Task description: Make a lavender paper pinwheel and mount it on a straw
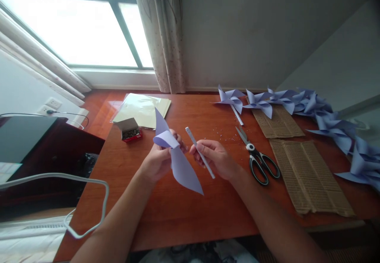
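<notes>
My left hand (160, 158) is closed on a lilac paper pinwheel (185, 172), gripping it near its centre where the blades fold together. Its long pointed blades reach up and down to the right, hiding part of my fingers. In my right hand (215, 156) a thin white paper stick (207, 164) is pinched between thumb and fingers, slanting from upper left to lower right. Pinwheel and stick are apart, a small gap between the two hands. Both are held above the wooden table (166, 223).
Black-handled scissors (257, 156) lie partly open on the right, beside two corrugated cardboard pieces (308, 176). Several finished pinwheels (231, 96) line the back and right. An open small box (130, 132) of metal bits and cream paper sheets (142, 108) sit at the left. Paper specks are scattered centrally.
</notes>
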`<state>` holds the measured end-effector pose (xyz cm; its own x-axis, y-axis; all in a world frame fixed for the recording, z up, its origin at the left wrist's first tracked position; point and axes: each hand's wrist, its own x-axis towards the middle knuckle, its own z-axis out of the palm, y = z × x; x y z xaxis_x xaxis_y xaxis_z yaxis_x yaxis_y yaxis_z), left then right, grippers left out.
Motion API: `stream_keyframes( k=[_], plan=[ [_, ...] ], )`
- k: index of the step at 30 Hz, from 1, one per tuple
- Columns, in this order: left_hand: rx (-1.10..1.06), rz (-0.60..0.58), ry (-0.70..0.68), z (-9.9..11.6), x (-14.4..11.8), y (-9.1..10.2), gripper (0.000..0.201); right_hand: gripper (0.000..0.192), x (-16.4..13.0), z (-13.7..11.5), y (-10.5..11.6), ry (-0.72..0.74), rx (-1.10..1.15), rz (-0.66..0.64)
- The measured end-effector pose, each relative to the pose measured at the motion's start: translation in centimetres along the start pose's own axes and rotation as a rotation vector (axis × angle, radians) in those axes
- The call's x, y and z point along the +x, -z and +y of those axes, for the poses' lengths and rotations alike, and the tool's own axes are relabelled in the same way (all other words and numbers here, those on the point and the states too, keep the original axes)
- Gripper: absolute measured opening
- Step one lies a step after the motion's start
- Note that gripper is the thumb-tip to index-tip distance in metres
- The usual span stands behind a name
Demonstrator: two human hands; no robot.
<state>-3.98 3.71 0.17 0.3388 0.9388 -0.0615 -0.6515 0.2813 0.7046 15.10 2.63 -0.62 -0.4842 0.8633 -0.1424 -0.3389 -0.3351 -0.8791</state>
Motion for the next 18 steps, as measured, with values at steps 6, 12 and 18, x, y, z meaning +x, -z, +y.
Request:
stream_keyframes(
  k=[6, 12, 18],
  plan=[
    [-0.101, 0.038, -0.003, 0.31, 0.24, -0.06, 0.037, 0.028, -0.24, 0.64, -0.69, 0.050, 0.059, -0.029],
    [-0.066, 0.063, -0.042, 0.41, 0.29, -0.15, 0.046, 0.027, -0.46, 0.89, -0.95, 0.026, 0.133, -0.062],
    [-0.080, 0.062, -0.039, 0.45, 0.21, -0.55, 0.042, 0.025, -0.62, 0.32, -1.03, 0.000, 0.173, -0.067]
  ],
)
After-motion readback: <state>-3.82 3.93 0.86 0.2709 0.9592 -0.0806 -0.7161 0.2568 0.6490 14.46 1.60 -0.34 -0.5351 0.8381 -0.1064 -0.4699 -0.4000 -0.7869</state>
